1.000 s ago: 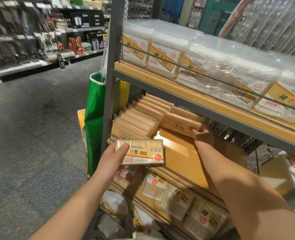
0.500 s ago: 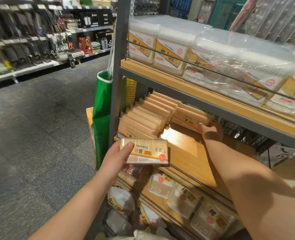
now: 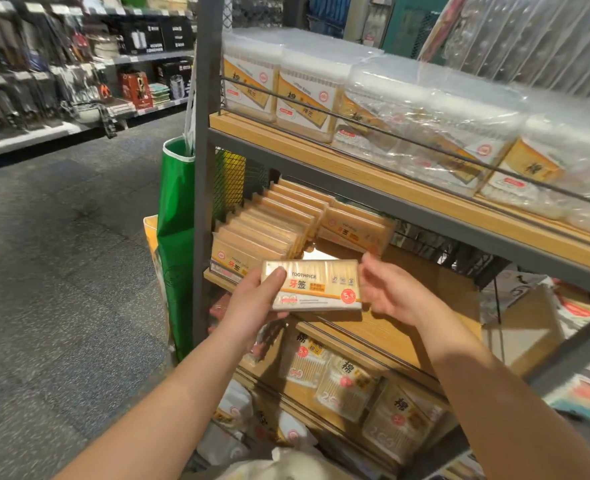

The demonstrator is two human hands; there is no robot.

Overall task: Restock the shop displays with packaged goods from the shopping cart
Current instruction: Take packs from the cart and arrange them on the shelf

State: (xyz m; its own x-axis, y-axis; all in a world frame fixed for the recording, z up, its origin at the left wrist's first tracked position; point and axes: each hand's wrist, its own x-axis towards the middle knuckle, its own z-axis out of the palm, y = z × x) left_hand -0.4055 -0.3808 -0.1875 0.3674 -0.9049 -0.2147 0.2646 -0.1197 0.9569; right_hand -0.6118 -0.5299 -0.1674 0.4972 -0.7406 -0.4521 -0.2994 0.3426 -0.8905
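My left hand (image 3: 252, 306) grips the left end of a flat toothpick pack (image 3: 316, 285), thumb on its front, label facing me. My right hand (image 3: 393, 292) is at the pack's right end, thumb over the top corner and fingers curled under it. Both hold the pack in front of the middle wooden shelf (image 3: 407, 327). A row of upright toothpick packs (image 3: 269, 230) fills that shelf's left side. Two more such packs (image 3: 355, 230) lie flat behind my hands.
Clear cotton-swab boxes (image 3: 307, 102) line the upper shelf behind a wire rail. Bagged cotton swabs (image 3: 349, 386) lie on the lower shelf. A grey steel post (image 3: 205, 168) and a green bag (image 3: 175, 237) stand at the rack's left corner. Open aisle floor (image 3: 61, 271) lies left.
My right hand left the flat packs at the shelf's back and came forward to the held pack's right end. My left hand raised the pack slightly toward the shelf.
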